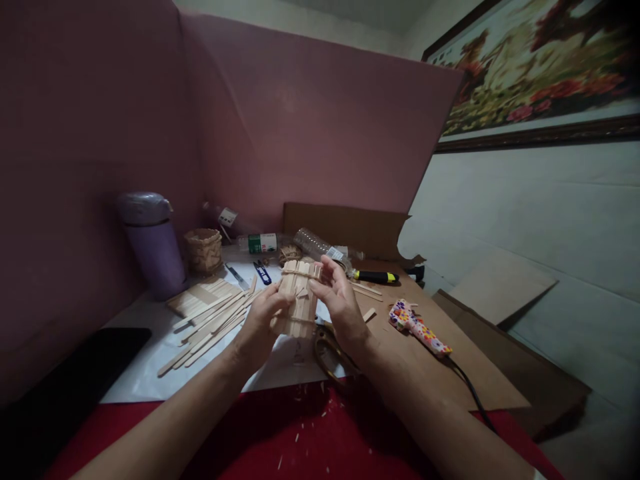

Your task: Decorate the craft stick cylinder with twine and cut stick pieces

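A small barrel-like piece made of wooden craft sticks is held upright above the white paper, with twine bands around its upper and lower parts. My left hand grips its left side, thumb on the front. On the right side, my right hand holds it near the top with thumb and fingers. A small loose sliver shows at the front of the piece. Scissors with bronze-coloured handles lie beneath my right hand, partly hidden. Left of my left hand, several loose craft sticks are spread next to a flat panel of joined sticks.
A purple tumbler and a woven basket stand at left. Behind lie plastic bottles, twine, blue snips and a craft knife. A yellow-black cutter and corded glue gun rest on cardboard.
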`<state>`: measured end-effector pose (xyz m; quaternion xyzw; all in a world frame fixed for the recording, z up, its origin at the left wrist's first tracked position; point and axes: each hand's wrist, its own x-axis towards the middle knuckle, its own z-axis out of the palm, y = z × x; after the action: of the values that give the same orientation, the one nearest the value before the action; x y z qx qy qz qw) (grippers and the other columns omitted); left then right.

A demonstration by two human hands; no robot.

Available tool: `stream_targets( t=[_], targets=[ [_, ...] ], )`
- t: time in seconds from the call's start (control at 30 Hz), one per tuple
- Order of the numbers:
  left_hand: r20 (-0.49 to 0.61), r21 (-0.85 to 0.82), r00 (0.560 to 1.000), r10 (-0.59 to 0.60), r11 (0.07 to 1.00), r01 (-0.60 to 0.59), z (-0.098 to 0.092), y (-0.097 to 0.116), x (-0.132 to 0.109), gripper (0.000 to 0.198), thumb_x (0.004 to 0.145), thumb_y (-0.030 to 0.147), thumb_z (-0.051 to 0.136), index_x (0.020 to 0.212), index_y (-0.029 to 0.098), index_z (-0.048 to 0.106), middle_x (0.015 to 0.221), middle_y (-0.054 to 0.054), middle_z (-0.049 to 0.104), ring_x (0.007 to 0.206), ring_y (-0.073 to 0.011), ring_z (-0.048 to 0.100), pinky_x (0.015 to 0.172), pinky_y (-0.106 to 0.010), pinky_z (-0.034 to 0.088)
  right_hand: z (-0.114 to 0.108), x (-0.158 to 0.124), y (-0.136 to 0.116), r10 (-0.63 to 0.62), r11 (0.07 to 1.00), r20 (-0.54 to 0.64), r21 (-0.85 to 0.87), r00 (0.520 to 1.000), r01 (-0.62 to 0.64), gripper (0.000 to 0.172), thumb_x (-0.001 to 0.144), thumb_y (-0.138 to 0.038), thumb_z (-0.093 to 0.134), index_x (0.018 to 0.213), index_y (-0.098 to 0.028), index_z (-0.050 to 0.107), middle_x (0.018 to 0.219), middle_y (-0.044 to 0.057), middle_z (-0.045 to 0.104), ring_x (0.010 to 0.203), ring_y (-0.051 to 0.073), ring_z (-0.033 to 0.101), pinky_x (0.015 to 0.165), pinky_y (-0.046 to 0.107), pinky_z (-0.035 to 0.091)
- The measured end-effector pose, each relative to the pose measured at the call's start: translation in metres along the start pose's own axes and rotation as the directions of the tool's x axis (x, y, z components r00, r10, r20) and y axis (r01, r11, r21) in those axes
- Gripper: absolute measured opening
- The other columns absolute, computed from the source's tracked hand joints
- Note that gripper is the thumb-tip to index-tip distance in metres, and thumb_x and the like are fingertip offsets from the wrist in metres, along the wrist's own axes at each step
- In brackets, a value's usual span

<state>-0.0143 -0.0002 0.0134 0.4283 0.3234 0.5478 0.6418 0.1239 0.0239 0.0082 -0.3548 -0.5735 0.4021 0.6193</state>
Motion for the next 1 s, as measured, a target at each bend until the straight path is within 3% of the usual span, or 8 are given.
stream_targets(
  t=[0.13,0.2,0.33,0.43,0.87,1.0],
  targets=[
    [-0.026,-0.028,0.999,-0.045,0.999,0.044,-0.002,-0.001,0.002,0.032,0.075,0.031,0.061,0.103,0.016,0.060,0.085,-0.005,0.066,0.070,-0.0188,0.061,0.059,-0.030,0.051,-0.001,0.000,0.003,0.020,1.000,-0.019,-0.021,1.000,-0.021,0.058,0.080,-0.041,0.061,0.132,-0.020,0.044,0.135,0.015,0.053,0.127,0.029,0.051,0.104,0.045,0.045],
    [-0.022,-0.013,1.000,-0.004,1.000,0.003,-0.003,-0.003,0.003,0.033,0.074,0.030,0.063,0.103,0.016,0.061,0.084,-0.005,0.066,0.069,-0.0181,0.060,0.059,-0.029,0.051,-0.001,-0.002,0.001,-0.076,0.986,-0.025,-0.148,0.997,0.071,0.051,0.081,-0.036,0.061,0.128,-0.021,0.047,0.131,0.014,0.055,0.124,0.028,0.052,0.102,0.045,0.046],
    [-0.049,0.024,0.994,0.098,0.995,-0.097,-0.006,-0.009,0.008,0.036,0.070,0.026,0.066,0.104,0.015,0.062,0.085,-0.004,0.066,0.068,-0.0152,0.059,0.058,-0.026,0.049,-0.001,-0.010,-0.008,-0.409,0.783,0.080,-0.481,0.909,0.395,0.025,0.084,-0.021,0.058,0.109,-0.022,0.060,0.131,0.010,0.051,0.126,0.026,0.047,0.107,0.048,0.038],
    [-0.090,0.062,0.986,0.141,0.989,-0.135,-0.009,-0.013,0.012,0.040,0.070,0.026,0.068,0.108,0.014,0.062,0.091,-0.005,0.067,0.070,-0.0148,0.059,0.060,-0.025,0.049,0.000,-0.015,-0.013,-0.505,0.649,0.157,-0.579,0.848,0.494,0.017,0.086,-0.018,0.056,0.100,-0.021,0.064,0.130,0.011,0.050,0.126,0.027,0.046,0.108,0.050,0.036],
    [-0.106,0.165,0.966,0.238,0.962,-0.218,-0.014,-0.018,0.017,0.050,0.067,0.032,0.077,0.110,0.014,0.059,0.093,-0.007,0.069,0.080,-0.0196,0.064,0.068,-0.028,0.051,0.002,-0.016,-0.013,-0.534,0.505,0.258,-0.666,0.805,0.548,0.015,0.084,-0.012,0.057,0.096,-0.017,0.064,0.130,0.014,0.050,0.128,0.028,0.041,0.109,0.048,0.035],
    [-0.079,0.164,0.965,0.249,0.958,-0.234,-0.015,-0.020,0.017,0.050,0.067,0.031,0.078,0.110,0.015,0.059,0.098,-0.007,0.070,0.084,-0.0202,0.065,0.072,-0.029,0.052,0.001,-0.015,-0.015,-0.499,0.550,0.248,-0.649,0.830,0.525,0.013,0.082,-0.011,0.058,0.092,-0.018,0.062,0.128,0.014,0.052,0.128,0.027,0.042,0.110,0.048,0.033]
  ],
)
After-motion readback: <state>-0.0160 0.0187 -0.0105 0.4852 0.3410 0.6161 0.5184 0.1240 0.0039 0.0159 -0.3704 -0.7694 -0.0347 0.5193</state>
